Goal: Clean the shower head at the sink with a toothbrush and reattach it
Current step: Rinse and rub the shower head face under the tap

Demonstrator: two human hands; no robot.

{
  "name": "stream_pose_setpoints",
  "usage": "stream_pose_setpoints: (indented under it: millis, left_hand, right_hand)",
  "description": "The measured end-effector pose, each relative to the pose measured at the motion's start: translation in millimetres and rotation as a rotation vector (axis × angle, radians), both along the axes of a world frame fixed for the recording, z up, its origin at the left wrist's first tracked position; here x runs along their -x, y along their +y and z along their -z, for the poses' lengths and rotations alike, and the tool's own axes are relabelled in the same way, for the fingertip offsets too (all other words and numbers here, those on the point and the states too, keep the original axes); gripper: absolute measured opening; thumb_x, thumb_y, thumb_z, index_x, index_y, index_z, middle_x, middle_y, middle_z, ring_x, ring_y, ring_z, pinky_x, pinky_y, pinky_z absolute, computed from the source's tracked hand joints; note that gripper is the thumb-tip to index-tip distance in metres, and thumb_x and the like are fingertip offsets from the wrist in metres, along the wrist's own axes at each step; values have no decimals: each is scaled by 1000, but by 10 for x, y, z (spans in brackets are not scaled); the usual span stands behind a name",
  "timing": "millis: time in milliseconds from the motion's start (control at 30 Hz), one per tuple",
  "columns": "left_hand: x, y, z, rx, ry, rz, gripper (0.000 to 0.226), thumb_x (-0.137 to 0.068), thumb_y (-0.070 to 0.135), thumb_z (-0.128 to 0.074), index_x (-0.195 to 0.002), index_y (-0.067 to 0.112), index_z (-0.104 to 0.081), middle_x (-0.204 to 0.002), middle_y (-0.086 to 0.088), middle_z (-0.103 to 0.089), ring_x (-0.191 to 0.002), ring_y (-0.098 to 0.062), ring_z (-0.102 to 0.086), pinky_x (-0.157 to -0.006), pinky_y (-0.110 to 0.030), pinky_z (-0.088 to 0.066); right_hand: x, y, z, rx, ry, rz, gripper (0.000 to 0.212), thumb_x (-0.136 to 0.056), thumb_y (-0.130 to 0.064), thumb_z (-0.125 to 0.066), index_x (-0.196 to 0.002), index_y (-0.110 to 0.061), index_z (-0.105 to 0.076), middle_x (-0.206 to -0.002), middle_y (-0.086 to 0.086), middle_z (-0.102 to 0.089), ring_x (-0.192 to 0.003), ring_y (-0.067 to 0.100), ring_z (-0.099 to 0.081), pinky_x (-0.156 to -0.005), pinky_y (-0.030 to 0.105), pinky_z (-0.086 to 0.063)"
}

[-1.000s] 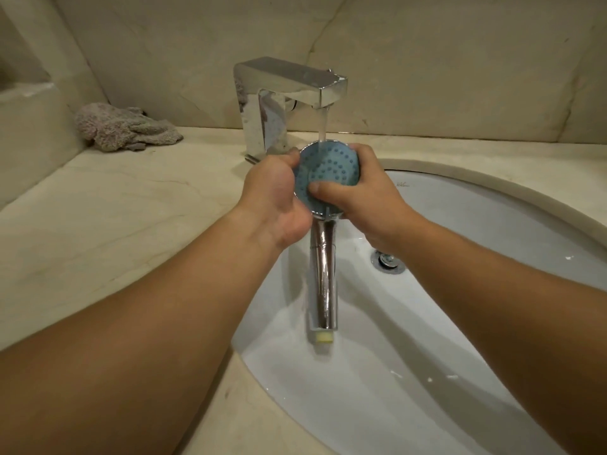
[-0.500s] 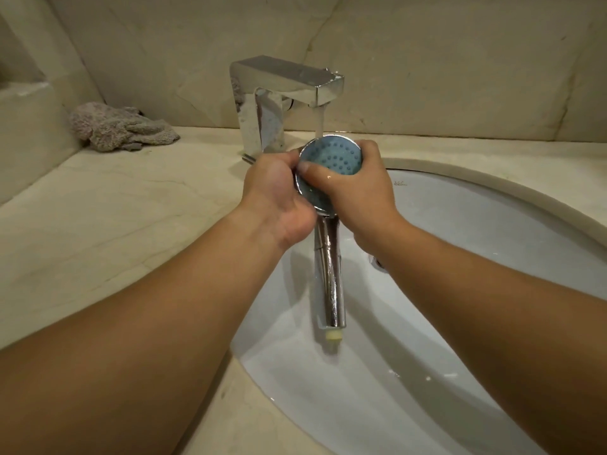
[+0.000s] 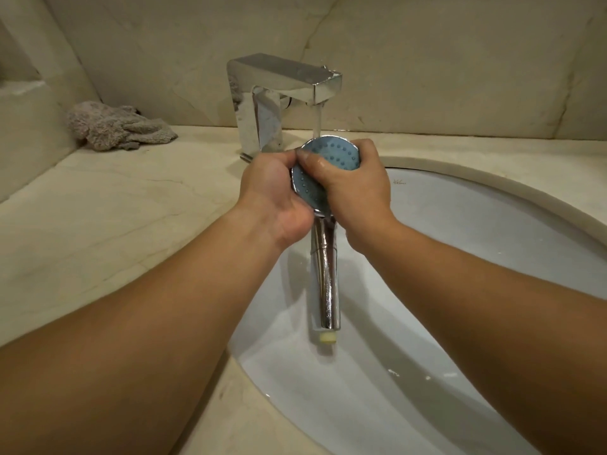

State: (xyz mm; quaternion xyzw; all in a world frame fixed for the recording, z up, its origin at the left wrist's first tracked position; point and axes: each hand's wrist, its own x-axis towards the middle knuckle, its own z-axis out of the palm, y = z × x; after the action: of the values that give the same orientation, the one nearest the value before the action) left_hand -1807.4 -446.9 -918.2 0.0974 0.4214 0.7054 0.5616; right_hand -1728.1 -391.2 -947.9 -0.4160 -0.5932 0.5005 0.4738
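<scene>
Chrome shower head [image 3: 323, 277] is facing up under tap [image 3: 285, 80] water, its handle running toward the viewer over the sink [image 3: 492, 231]. Left hand [image 3: 272, 195] and right hand [image 3: 354, 192] are both gripping its round face, right thumb lying across it.

One head-worn wide-angle view only, so nothing is shared with a second camera; it looks forward and down from above the near counter edge, close over both forearms; the chrome faucet [image 3: 282, 93] stands toward 12 o'clock; the white sink basin [image 3: 476, 244] spreads toward 4 o'clock.
</scene>
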Motion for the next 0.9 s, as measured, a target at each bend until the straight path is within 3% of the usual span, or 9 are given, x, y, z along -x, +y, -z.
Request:
stream_pose_setpoints:
  millis: [167, 300, 433, 500, 600, 733, 900]
  left_hand:
    - [-15, -25, 2, -4, 21, 43, 39, -105, 19, -40, -103, -4, -71, -97, -22, -78, -83, -34, -78, -76, -45, -60]
    - [55, -21, 8, -11, 12, -2, 38, -104, 14, -39, -115, -5, -70, -111, -23, -76, -100, -36, -75, -70, -45, -64]
    - [122, 14, 44, -30, -9, -5, 41, -105, 17, -35, -129, -2, -63, -121, -26, -71, -108, -41, -73, -87, -58, -60]
    - [142, 32, 63, -29, -9, 9, 44, -107, 21, -32, -134, -1, -59, -125, -28, -68, -113, -43, -69, -96, -63, -55]
    - [145, 49, 72, -26, -11, 26, 49, -110, 28, -27, -137, 1, -56, -126, -28, -68, -115, -44, -68, -96, -64, -54]
    - [114, 56, 80, -23, 21, 45, 50, -111, 32, -26, -139, 5, -57, -128, -25, -68, -116, -41, -68, -100, -61, -53]
    - [87, 26, 50, -47, 51, 27, 48, -111, 26, -26, -127, 0, -64, -123, -25, -71, -112, -40, -71, -99, -56, -56]
  right_hand:
    - [-13, 10, -14, 56, 13, 11, 39, -72, -57, -74, -90, -27, -58, -89, -3, -67, -82, 13, -68, -66, 40, -61]
    - [-51, 48, -74, 141, 12, -132, 21, -94, -45, -53, -101, -28, -62, -99, 0, -69, -92, 19, -68, -76, 49, -60]
    - [-259, 148, -139, 182, 44, -450, 28, -105, -27, -37, -128, -21, -53, -119, 8, -64, -107, 24, -65, -85, 49, -57]
    - [-415, 218, -177, 197, 39, -666, 34, -105, -17, -39, -138, -21, -45, -127, 12, -58, -113, 28, -62, -90, 43, -56]
    - [-555, 318, -214, 188, -8, -822, 53, -98, 2, -45, -144, -24, -38, -133, 14, -53, -118, 30, -58, -95, 42, -53]
    - [-565, 370, -198, 93, -104, -794, 65, -90, 6, -59, -143, -24, -37, -131, 11, -54, -117, 25, -60, -94, 41, -53]
    - [-462, 302, -137, -38, -209, -611, 75, -78, -6, -77, -139, -22, -37, -123, 1, -56, -110, 16, -62, -85, 35, -58]
